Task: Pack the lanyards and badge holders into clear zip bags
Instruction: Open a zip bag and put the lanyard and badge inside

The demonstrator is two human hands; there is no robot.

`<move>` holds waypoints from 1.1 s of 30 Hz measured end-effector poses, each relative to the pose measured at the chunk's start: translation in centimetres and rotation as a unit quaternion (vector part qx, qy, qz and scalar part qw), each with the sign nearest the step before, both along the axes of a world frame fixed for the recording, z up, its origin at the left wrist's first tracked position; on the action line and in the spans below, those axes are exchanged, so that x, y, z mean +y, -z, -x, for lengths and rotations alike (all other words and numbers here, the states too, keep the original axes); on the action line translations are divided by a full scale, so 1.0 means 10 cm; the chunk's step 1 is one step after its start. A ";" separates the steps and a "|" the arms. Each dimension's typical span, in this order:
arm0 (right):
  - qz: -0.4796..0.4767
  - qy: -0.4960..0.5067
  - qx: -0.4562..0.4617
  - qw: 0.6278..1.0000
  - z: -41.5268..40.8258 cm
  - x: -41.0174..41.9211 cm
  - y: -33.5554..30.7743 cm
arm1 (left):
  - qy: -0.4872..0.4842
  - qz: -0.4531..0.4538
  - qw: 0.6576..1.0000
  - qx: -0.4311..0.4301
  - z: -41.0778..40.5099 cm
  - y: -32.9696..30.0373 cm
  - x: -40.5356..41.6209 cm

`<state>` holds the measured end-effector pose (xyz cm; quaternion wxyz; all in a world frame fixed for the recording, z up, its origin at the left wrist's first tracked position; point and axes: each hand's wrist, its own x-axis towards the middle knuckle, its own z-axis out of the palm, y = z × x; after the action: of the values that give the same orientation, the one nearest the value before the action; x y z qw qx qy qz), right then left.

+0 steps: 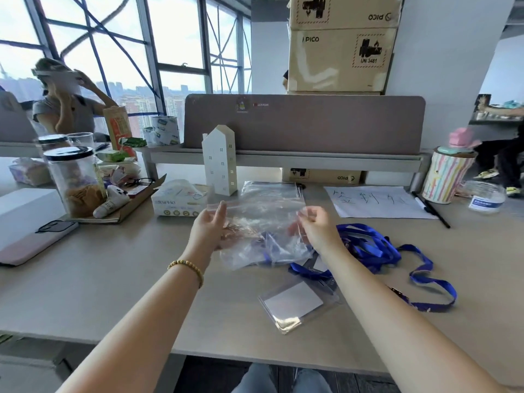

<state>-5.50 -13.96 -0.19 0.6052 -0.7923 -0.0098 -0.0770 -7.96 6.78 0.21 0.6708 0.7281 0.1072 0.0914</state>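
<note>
Plastic first: a clear zip bag point(263, 231) hangs between my two hands above the desk point(113, 265), its red-striped zip edge uppermost. My left hand point(209, 228) grips its left side, thumb in front and fingers curled behind the film. My right hand point(314, 225) pinches the right side near the top between bent fingers. Something pale and crumpled shows through the bag's lower part; I cannot tell what. More clear bags point(272, 191) lie flat just behind. Under and right of the bag sprawl the blue lanyards point(377, 251), tangled in loops on the desk. Nearer me lies a clear badge holder point(295, 304) with a white card inside. Beyond stand a white model house point(219, 160) and a tissue pack point(178, 202).
</note>
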 end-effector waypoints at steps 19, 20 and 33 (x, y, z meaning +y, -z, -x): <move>-0.037 -0.019 0.157 0.987 -0.08 -0.03 0.02 | 0.044 0.073 0.994 0.065 -0.02 0.23 0.09; -0.031 -0.021 0.165 0.986 -0.07 -0.04 0.05 | 0.062 0.093 0.989 0.094 0.00 0.23 0.10; 0.315 0.020 0.035 0.948 0.07 0.17 0.28 | -0.036 -0.228 0.968 0.104 0.12 0.36 0.14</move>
<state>-6.21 -12.27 -3.03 0.3234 -0.9447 0.0032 -0.0545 -9.21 8.13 -3.41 0.4689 0.8627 0.1789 0.0617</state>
